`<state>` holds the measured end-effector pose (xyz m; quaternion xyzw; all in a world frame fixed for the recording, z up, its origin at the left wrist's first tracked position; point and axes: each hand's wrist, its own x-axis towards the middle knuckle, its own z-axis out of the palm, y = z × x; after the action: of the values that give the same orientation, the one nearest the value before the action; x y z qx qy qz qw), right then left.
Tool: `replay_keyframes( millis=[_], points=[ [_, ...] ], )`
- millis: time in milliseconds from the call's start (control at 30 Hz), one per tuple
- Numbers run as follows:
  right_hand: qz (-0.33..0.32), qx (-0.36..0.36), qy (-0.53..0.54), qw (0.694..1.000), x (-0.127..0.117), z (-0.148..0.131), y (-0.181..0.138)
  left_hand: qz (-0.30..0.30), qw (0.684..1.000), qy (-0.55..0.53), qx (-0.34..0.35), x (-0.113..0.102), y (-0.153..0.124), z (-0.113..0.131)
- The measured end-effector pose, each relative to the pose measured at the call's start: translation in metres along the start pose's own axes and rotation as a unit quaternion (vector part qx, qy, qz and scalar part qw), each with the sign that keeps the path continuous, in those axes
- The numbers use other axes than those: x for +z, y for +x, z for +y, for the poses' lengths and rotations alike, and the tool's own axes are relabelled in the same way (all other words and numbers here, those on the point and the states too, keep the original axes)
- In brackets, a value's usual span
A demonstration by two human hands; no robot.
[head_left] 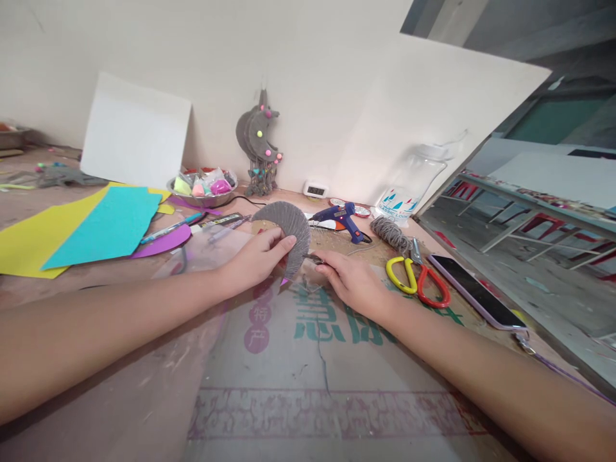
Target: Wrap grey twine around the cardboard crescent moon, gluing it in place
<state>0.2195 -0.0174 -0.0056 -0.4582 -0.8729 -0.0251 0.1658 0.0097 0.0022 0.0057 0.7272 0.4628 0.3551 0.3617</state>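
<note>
Pinching the grey crescent (297, 234) between thumb and fingers, the left hand (262, 258) holds it upright over the clear plastic sheet (269, 369), near the middle of the table. The right hand (350, 280), its fingertips drawn together, grips a small dark piece (314, 259) at the crescent's right edge (too small to tell what it is).

Behind the left hand, a metal bowl (205, 202) holds a yellow lump (182, 186), a pink lump (197, 190), a magenta lump (221, 186) and some clear wrapping. On the far right stands a clear jar (414, 173) with sailing boats printed low on its side; what is in it, I cannot tell.

Between bowl and jar sit a small clock (316, 189) and a blue glue gun (342, 218). A grey yarn coil (389, 232), the scissors (415, 255) and a phone (479, 290) lie beyond the right forearm, which covers part of the sheet's green lettering. On the left, blue card (103, 224) overlaps yellow card (29, 247), just beside some pens (166, 233). The left hand hides part of the crescent's inner curve.
</note>
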Motion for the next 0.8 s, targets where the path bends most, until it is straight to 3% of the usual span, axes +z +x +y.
replay_keyframes(
  millis=[500,800],
  points=[
    [0.020,0.011,0.010,1.000,0.0006,-0.0016,-0.0004,0.006,1.000,0.007,0.016,0.0000,0.0015,-0.0017],
    [-0.003,0.004,0.011,1.000,0.0022,0.0018,-0.0013,-0.006,1.000,-0.006,0.004,0.0011,0.0013,-0.0018]
  ],
)
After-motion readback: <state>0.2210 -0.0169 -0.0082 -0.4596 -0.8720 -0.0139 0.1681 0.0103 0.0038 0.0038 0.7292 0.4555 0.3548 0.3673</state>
